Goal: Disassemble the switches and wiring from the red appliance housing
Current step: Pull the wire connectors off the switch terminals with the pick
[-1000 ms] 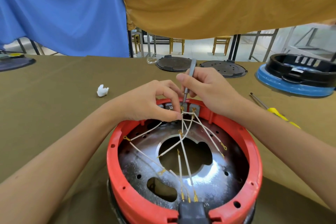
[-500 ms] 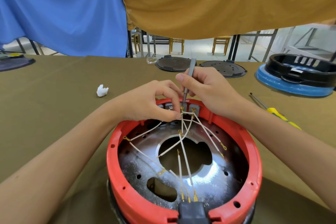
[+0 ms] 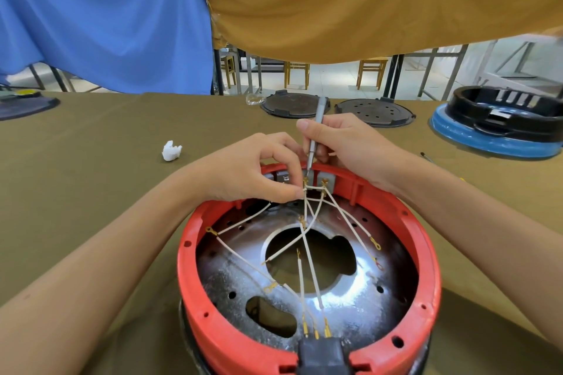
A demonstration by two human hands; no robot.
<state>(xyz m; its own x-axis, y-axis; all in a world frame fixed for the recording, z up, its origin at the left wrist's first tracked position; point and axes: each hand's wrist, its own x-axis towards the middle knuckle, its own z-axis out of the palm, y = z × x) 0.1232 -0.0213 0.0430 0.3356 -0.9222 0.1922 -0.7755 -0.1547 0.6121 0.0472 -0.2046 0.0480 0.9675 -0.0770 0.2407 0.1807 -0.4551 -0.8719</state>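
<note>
Red housing (image 3: 307, 353) sits close on the desk (image 3: 91, 192), white wires (image 3: 307, 256) crossing inside. At its far rim, left hand (image 3: 243, 170) pinches a wire, fingers curled; right hand (image 3: 350, 146) grips a grey screwdriver (image 3: 315, 134), tip down at the switches (image 3: 327, 181).

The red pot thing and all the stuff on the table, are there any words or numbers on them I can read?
No readable text anywhere.
Red housing: no words or numbers show.
Dark round lid: faint raised marks in the middle, too blurred to read.
Blue and black base: no label that can be read.
Screwdriver in the right hand: no marking visible.
</note>
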